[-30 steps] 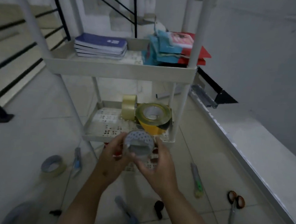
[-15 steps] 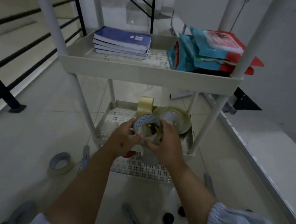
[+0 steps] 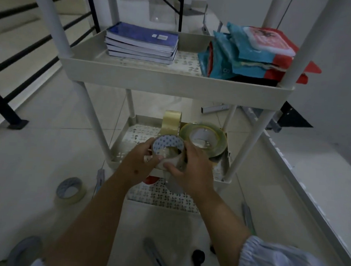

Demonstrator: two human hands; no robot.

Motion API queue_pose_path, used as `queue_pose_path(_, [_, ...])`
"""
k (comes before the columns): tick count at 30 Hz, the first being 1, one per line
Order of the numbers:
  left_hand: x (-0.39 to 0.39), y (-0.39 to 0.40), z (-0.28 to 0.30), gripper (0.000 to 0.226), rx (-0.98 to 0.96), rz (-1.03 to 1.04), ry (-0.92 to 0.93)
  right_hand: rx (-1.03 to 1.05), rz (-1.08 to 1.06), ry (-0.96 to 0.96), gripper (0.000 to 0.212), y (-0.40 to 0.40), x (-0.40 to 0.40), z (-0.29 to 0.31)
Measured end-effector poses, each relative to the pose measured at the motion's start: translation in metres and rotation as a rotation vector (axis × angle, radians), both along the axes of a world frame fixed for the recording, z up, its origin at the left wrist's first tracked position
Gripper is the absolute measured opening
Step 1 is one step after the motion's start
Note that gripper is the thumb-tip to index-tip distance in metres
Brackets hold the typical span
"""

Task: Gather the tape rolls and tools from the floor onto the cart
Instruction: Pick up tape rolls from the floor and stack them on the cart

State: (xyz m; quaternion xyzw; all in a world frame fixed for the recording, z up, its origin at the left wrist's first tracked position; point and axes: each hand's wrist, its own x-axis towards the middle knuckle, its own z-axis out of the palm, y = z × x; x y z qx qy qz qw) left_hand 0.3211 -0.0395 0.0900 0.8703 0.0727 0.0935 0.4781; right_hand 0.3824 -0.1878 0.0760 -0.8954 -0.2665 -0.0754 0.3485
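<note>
Here, a person's left hand (image 3: 139, 161) and right hand (image 3: 190, 171) are together gripping a patterned tape roll (image 3: 168, 148), fingers curling round its sides, holding it at the front edge of the middle shelf (image 3: 117, 153) of a white cart (image 3: 173, 85). On that shelf, just behind the hands, a tan tape roll (image 3: 171, 122) is standing on edge beside a wide greenish roll (image 3: 203, 139) lying flat. The upper shelf is carrying a stack of blue notebooks (image 3: 142, 42) and some teal and red packets (image 3: 250, 55). On the tiled floor (image 3: 34, 143), left of the cart, another tape roll (image 3: 71, 190) is lying flat, with a slim tool (image 3: 100, 178) near it. A blue-handled tool (image 3: 157, 258) and a small black object (image 3: 198, 259) are lying between the forearms, too blurred to identify.
</note>
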Motion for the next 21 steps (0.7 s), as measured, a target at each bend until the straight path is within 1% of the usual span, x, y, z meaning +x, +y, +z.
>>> queue_pose_path(5, [0.000, 0.003, -0.002, 0.054, -0.034, -0.015, 0.016, -0.048, 0.034, 0.033, 0.075, 0.002, 0.001, 0.003])
queue_pose_path(8, [0.003, 0.005, -0.004, 0.040, -0.059, -0.013, 0.021, -0.010, 0.055, 0.077, 0.073, 0.004, 0.000, 0.006])
queue_pose_path(11, [0.000, 0.004, -0.007, 0.035, -0.087, -0.022, 0.014, 0.070, 0.086, 0.128, 0.069, 0.006, -0.003, 0.005])
queue_pose_path(15, [-0.001, -0.002, -0.010, 0.023, -0.114, 0.017, -0.023, 0.122, 0.101, 0.124, 0.063, 0.004, -0.005, 0.001])
queue_pose_path(18, [0.000, -0.003, -0.013, 0.031, -0.103, 0.052, -0.027, 0.168, 0.121, 0.111, 0.059, 0.001, -0.006, 0.002])
queue_pose_path(21, [-0.002, -0.003, -0.016, 0.033, -0.073, 0.061, -0.008, 0.131, 0.111, 0.085, 0.056, 0.000, -0.006, 0.003])
